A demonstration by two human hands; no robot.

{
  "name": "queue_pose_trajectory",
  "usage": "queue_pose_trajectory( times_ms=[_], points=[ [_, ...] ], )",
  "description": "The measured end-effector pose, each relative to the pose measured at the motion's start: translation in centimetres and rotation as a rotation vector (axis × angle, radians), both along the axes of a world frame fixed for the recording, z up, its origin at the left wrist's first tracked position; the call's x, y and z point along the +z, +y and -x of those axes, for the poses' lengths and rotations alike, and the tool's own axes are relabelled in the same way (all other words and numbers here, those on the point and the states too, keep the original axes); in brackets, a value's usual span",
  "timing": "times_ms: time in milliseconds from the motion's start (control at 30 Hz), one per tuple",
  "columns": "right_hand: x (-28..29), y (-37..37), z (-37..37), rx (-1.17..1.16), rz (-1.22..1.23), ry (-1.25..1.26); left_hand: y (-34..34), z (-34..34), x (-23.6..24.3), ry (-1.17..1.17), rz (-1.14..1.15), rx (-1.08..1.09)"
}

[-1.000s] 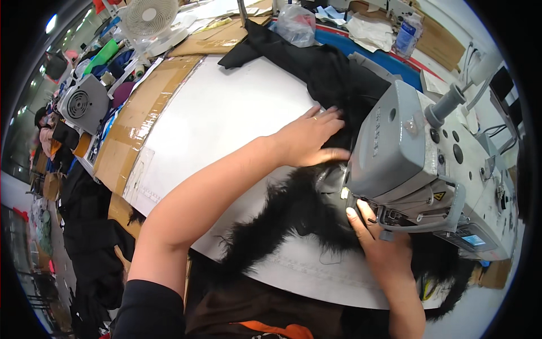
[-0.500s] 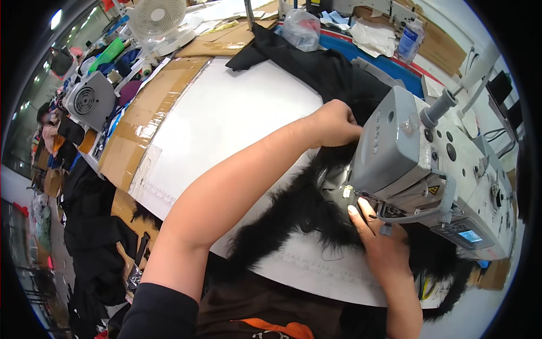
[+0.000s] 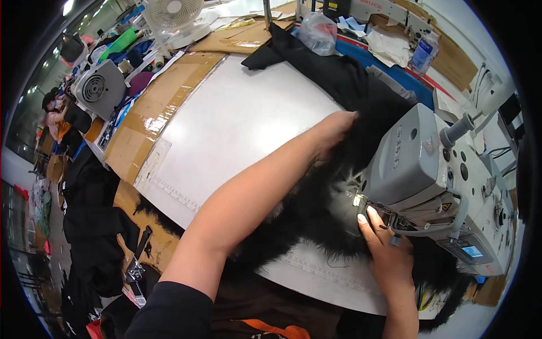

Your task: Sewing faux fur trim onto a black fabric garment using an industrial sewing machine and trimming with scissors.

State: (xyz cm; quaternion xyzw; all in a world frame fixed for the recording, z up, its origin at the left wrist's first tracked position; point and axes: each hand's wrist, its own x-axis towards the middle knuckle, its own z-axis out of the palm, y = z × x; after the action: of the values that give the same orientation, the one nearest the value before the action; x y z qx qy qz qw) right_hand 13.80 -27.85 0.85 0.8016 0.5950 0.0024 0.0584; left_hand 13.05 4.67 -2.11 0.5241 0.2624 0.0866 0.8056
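Black furry fabric [image 3: 305, 223] lies on the white table [image 3: 243, 118], reaching beneath the sewing machine [image 3: 403, 164]. Since the earlier view, I see the left hand [image 3: 337, 133] farther from the machine's head; dark cloth hides its fingertips, so I can't tell their grip. The right hand [image 3: 389, 248] remains beside the machine, two fingertips slightly apart.

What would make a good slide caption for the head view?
Left hand and right hand on black, partly furry fabric at a sewing machine.
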Motion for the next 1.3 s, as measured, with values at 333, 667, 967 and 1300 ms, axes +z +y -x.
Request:
queue_pose_trajectory(
  times_ms=[333,667,967,1300],
  points=[
    [0.4,0.5,-0.2,0.019,-0.022,0.071,1.3,-6.3,2.5,-0.473,-0.011,-0.274],
    [0.8,0.2,0.3,-0.014,-0.036,0.017,2.8,0.9,4.8,-0.325,-1.269,0.551],
    [1.6,1.0,0.5,0.089,-0.117,-0.013,-7.3,15.4,4.2,-0.424,-1.665,-0.561],
    [1.4,1.0,1.4,0.06,-0.045,-0.17,-9.1,16.8,3.3,-0.207,-2.071,-0.483]
  ],
)
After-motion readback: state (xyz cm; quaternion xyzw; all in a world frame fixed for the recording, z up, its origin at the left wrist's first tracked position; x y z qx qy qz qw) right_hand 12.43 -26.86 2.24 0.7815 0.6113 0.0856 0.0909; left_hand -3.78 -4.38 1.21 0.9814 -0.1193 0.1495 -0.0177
